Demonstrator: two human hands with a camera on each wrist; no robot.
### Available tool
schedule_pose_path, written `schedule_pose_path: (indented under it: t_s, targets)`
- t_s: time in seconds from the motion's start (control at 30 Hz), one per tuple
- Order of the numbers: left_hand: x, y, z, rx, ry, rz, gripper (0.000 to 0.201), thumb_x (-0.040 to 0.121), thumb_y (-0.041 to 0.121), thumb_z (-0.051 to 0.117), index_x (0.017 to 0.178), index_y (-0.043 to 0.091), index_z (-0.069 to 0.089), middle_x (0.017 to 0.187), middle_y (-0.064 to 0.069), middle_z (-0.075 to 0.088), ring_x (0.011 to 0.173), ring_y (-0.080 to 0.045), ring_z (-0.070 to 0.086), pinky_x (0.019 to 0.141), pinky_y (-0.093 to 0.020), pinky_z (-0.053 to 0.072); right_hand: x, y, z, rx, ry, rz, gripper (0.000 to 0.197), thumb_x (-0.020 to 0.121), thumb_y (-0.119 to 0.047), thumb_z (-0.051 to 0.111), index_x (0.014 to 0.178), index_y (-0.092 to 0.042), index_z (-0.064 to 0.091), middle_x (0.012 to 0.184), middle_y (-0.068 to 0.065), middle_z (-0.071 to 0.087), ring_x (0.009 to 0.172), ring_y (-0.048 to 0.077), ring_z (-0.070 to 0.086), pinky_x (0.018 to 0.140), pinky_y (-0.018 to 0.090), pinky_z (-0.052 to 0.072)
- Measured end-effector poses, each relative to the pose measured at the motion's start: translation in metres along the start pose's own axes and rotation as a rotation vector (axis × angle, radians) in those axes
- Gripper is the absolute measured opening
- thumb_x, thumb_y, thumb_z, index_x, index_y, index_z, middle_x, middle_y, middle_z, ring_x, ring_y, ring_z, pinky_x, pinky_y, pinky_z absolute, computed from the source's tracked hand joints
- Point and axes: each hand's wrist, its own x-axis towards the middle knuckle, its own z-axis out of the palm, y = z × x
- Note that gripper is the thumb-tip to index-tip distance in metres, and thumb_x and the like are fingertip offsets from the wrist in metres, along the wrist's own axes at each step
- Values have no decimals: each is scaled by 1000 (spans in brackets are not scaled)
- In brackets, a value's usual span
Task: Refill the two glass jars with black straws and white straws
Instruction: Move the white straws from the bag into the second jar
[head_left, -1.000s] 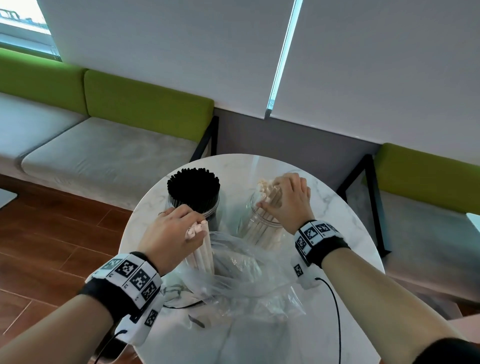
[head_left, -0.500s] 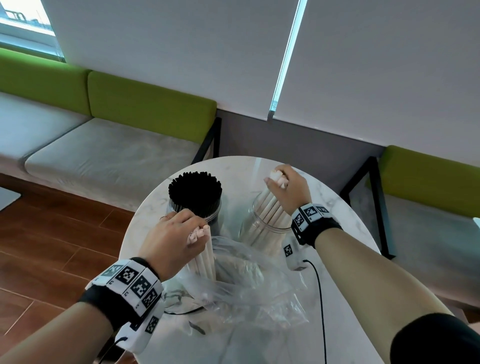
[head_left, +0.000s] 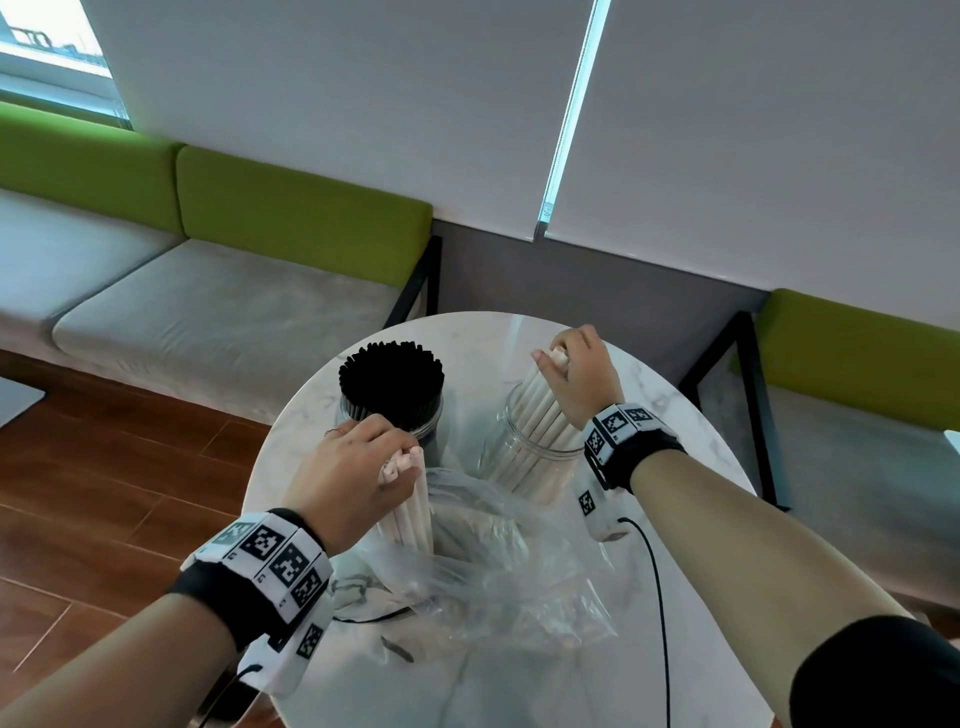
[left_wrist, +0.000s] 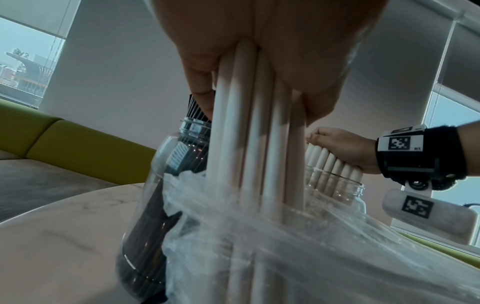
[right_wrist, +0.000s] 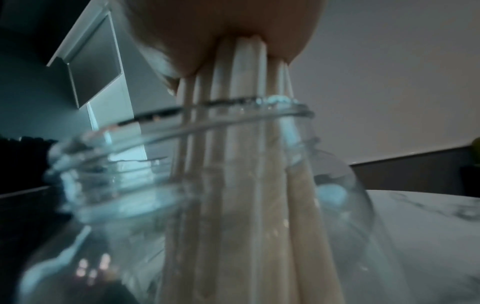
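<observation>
Two glass jars stand on the round marble table. The left jar is packed with black straws. The right jar holds white straws that lean back and right; my right hand grips their tops above the rim. My left hand grips a second bundle of white straws that stands upright in a clear plastic bag in front of the jars. The wrist views show both bundles running down from the palms.
A green and grey bench runs along the wall behind the table, with a black frame near the table's far edge. Cables trail from the wrist units across the tabletop. Wooden floor lies to the left.
My right hand has risen and moved back with the white straws, which now lean in the right jar. My left hand has stayed on its bundle in the bag.
</observation>
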Motion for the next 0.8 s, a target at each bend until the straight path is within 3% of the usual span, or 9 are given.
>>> schedule_pose_path:
  t_s: [0.17, 0.27, 0.37, 0.47, 0.57, 0.63, 0.7, 0.8]
  targets:
    - [0, -4, 1, 0, -51, -21, 41, 82, 49, 38, 98, 24, 67, 93, 8, 63, 79, -18, 60, 77, -23, 35, 3, -7, -17, -115, -164, 118, 51, 90, -57, 50, 125, -19, 53, 128, 2, 45, 122, 24, 37, 99, 40, 35]
    - [0, -6, 1, -9, -83, -40, 47, 81, 53, 34, 102, 25, 65, 99, 8, 61, 86, -18, 58, 79, -23, 34, -6, -16, -35, -44, -80, 79, 50, 91, -51, 52, 131, -19, 50, 132, 3, 43, 124, 24, 34, 102, 38, 30]
    - [2, -6, 2, -12, -98, -48, 52, 81, 57, 30, 104, 26, 64, 100, 9, 60, 89, -18, 57, 79, -23, 34, -31, -41, -40, 158, -63, -35, 52, 89, -50, 54, 126, -15, 53, 125, 3, 47, 117, 18, 40, 101, 31, 34]
    - [2, -5, 1, -24, -104, -58, 54, 80, 60, 29, 105, 27, 64, 102, 10, 60, 92, -19, 57, 80, -25, 36, -73, -76, -26, 401, -328, -6, 54, 86, -41, 65, 130, -15, 48, 123, -3, 49, 111, 10, 47, 95, 27, 41]
    - [1, -3, 0, -55, -104, -55, 55, 79, 62, 30, 105, 28, 64, 103, 10, 60, 93, -18, 57, 79, -24, 34, -112, -103, -1, 615, -615, 66, 74, 80, -24, 76, 140, -20, 33, 123, -16, 46, 111, -4, 47, 94, 15, 42]
    - [1, -1, -3, -96, -103, -48, 48, 78, 63, 37, 105, 31, 62, 103, 13, 58, 94, -14, 55, 77, -21, 32, -126, -108, 20, 730, -638, 106, 84, 76, -12, 79, 141, -22, 26, 120, -16, 48, 107, -8, 52, 91, 14, 43]
    - [1, 3, -8, -213, -105, -70, 41, 75, 59, 55, 107, 34, 59, 104, 15, 55, 92, -7, 53, 72, -16, 33, -133, -111, 36, 803, -576, 179, 82, 74, -4, 79, 136, -24, 29, 117, -12, 54, 102, -8, 56, 90, 16, 45]
    - [1, 2, -14, -336, -103, -108, 58, 68, 41, 80, 119, 31, 54, 110, 14, 52, 91, 2, 49, 74, -1, 33, -138, -112, 48, 820, -457, 271, 67, 73, -9, 80, 124, -25, 40, 110, -5, 61, 99, 5, 60, 90, 26, 49]
